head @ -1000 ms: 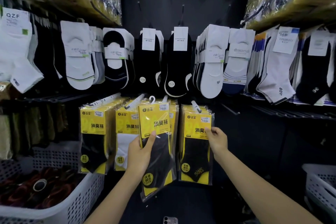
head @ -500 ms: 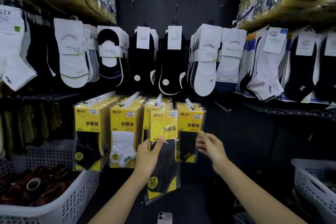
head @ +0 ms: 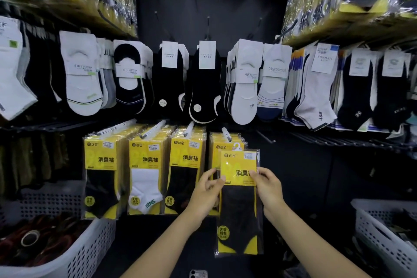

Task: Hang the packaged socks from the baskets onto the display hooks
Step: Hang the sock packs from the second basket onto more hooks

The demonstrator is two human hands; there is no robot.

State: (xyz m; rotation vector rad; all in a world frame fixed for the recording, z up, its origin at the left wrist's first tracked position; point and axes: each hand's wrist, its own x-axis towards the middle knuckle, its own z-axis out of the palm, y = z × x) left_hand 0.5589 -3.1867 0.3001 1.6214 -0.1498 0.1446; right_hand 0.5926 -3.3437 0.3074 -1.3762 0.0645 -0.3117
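I hold one yellow-and-black sock pack upright in front of the rightmost stack of hung packs. My left hand pinches its left edge and my right hand pinches its right edge. Its small white hanger loop sits just below the tip of the rightmost white display hook. Three more hooks to the left carry full rows of the same yellow packs.
A white basket with dark rolled goods stands at lower left. Another white basket stands at lower right. Rows of hung socks fill the rack above. A phone lies at the bottom edge.
The pack has moved right, from the third stack to the rightmost one. My right hand left the hung packs and now pinches the pack's right edge.
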